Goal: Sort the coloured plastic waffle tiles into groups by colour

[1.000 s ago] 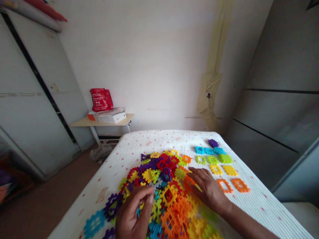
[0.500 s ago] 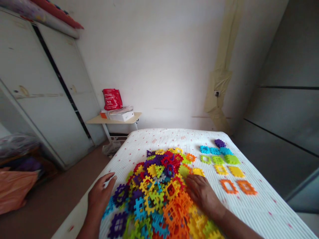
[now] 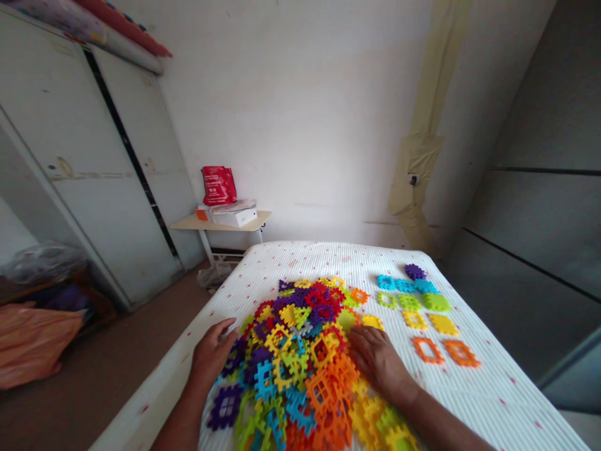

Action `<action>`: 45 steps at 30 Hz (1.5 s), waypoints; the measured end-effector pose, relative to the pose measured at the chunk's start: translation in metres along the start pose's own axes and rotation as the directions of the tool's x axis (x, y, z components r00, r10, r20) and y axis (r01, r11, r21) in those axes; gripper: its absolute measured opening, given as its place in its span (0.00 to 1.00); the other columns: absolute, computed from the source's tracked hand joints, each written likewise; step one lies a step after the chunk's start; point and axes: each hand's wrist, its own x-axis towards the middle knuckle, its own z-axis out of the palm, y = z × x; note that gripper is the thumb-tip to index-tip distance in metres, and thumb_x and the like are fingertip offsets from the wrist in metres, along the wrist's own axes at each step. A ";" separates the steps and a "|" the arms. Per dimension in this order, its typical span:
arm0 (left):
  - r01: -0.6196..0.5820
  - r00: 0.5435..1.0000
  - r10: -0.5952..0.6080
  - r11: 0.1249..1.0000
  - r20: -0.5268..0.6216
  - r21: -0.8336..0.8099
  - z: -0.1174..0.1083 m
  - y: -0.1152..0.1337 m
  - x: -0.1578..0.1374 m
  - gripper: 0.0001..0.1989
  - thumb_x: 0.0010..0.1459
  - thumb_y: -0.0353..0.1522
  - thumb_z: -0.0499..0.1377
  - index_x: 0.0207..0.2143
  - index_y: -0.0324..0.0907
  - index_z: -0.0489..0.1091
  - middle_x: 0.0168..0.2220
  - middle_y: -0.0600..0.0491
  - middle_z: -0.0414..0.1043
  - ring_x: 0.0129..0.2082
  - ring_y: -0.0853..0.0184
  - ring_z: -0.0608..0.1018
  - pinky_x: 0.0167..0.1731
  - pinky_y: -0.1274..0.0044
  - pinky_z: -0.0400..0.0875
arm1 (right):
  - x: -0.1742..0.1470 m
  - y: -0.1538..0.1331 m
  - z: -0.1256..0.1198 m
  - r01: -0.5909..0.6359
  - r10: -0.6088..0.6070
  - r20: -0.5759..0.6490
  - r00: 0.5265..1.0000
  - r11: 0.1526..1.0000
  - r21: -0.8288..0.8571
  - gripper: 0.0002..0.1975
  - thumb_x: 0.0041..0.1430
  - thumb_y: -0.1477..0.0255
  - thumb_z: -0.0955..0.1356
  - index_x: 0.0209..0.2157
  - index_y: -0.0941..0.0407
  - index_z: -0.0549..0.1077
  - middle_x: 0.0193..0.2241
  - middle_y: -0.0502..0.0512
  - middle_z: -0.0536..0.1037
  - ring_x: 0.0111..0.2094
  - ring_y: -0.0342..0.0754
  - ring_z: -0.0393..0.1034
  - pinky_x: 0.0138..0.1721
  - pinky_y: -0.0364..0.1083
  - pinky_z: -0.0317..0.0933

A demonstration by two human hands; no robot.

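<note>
A heap of toothed plastic building tiles (image 3: 282, 369) in several colours lies in front of me. My left hand (image 3: 211, 357) is at the heap's left side, thumb and fingers apart, partly covering a dark purple tile (image 3: 235, 358). My right hand (image 3: 380, 360) lies palm down against the right side, by orange tiles (image 3: 345, 369) and a yellow tile (image 3: 372, 322). Its fingers are stretched out over the heap's edge and their tips are partly hidden. I see no tile gripped in either hand. A purple tile with a window pattern (image 3: 225, 407) is near my left wrist.
Sorted tiles lie in rows at the right: blue tiles (image 3: 404, 285), green tiles (image 3: 409, 302), yellow tiles (image 3: 443, 324) and orange tiles (image 3: 461, 353). A purple tile (image 3: 415, 271) sits behind them. The white quilted bed cover (image 3: 319, 254) supports everything. Beyond stands a side table (image 3: 188, 222) with a red bag (image 3: 218, 185).
My left hand has come rightward against the heap, now covering part of the purple tile. My right hand stays at the heap's right side. The camera view has shifted slightly.
</note>
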 end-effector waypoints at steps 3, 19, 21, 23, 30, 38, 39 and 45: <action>-0.022 1.000 0.022 1.000 0.003 0.009 0.002 -0.001 -0.001 0.22 0.44 0.46 0.55 0.38 0.43 0.74 0.40 0.49 0.78 0.40 0.58 0.78 0.44 0.71 0.71 | 0.001 -0.001 -0.001 -0.012 0.012 -0.010 1.000 1.000 -0.002 0.13 0.63 0.68 0.62 0.47 0.55 0.70 0.45 0.60 0.75 0.45 0.53 0.67 0.46 0.53 0.61; -0.077 0.996 0.076 0.996 0.045 0.037 0.010 0.008 -0.006 0.22 0.45 0.45 0.53 0.37 0.40 0.74 0.41 0.46 0.77 0.43 0.58 0.77 0.48 0.69 0.68 | 0.000 0.000 -0.002 0.013 -0.013 -0.015 1.000 0.999 -0.040 0.14 0.63 0.68 0.61 0.47 0.56 0.71 0.46 0.60 0.75 0.47 0.54 0.67 0.47 0.54 0.60; -0.077 0.996 0.076 0.996 0.043 0.035 0.010 0.008 -0.006 0.22 0.45 0.44 0.53 0.37 0.40 0.74 0.41 0.46 0.77 0.43 0.58 0.77 0.48 0.70 0.68 | -0.001 0.001 0.000 0.016 -0.017 -0.021 1.000 0.999 -0.044 0.14 0.64 0.68 0.61 0.47 0.56 0.71 0.46 0.60 0.75 0.47 0.53 0.67 0.47 0.53 0.60; -0.079 0.996 0.077 0.996 0.035 0.031 0.010 0.009 -0.007 0.22 0.46 0.44 0.53 0.37 0.40 0.74 0.40 0.46 0.78 0.42 0.59 0.77 0.47 0.70 0.68 | -0.001 0.002 0.001 0.020 -0.021 -0.022 1.000 0.999 -0.049 0.14 0.64 0.68 0.61 0.47 0.56 0.71 0.46 0.60 0.75 0.47 0.53 0.67 0.47 0.53 0.60; -0.097 0.995 0.097 0.995 -0.011 0.011 0.007 0.014 -0.009 0.18 0.48 0.41 0.52 0.36 0.42 0.74 0.38 0.49 0.78 0.39 0.61 0.78 0.43 0.72 0.71 | -0.002 0.005 0.002 0.055 -0.057 -0.046 0.997 0.998 -0.037 0.15 0.64 0.67 0.60 0.47 0.56 0.71 0.46 0.60 0.75 0.47 0.53 0.67 0.46 0.53 0.61; -0.169 0.985 0.170 0.985 -0.016 0.038 0.010 0.028 -0.012 0.17 0.51 0.38 0.50 0.37 0.41 0.74 0.39 0.49 0.77 0.41 0.62 0.77 0.45 0.72 0.69 | -0.002 0.007 0.003 0.054 -0.056 -0.054 0.997 0.998 -0.028 0.14 0.64 0.67 0.61 0.47 0.55 0.71 0.46 0.60 0.75 0.47 0.53 0.68 0.46 0.53 0.62; -0.187 0.982 0.187 0.981 -0.003 0.045 0.009 0.032 -0.012 0.18 0.52 0.38 0.50 0.38 0.41 0.74 0.40 0.49 0.77 0.41 0.62 0.77 0.46 0.72 0.69 | -0.003 0.007 0.003 0.054 -0.055 -0.052 0.997 0.998 -0.028 0.14 0.64 0.67 0.61 0.47 0.55 0.71 0.45 0.60 0.75 0.46 0.52 0.69 0.46 0.53 0.62; -0.318 0.935 0.299 0.945 0.189 0.079 0.016 0.076 0.009 0.15 0.55 0.37 0.52 0.39 0.43 0.74 0.41 0.51 0.77 0.44 0.63 0.75 0.48 0.72 0.67 | -0.005 0.009 0.006 0.054 -0.056 -0.048 0.997 0.998 -0.042 0.14 0.63 0.68 0.61 0.48 0.55 0.71 0.47 0.59 0.75 0.48 0.53 0.68 0.47 0.53 0.62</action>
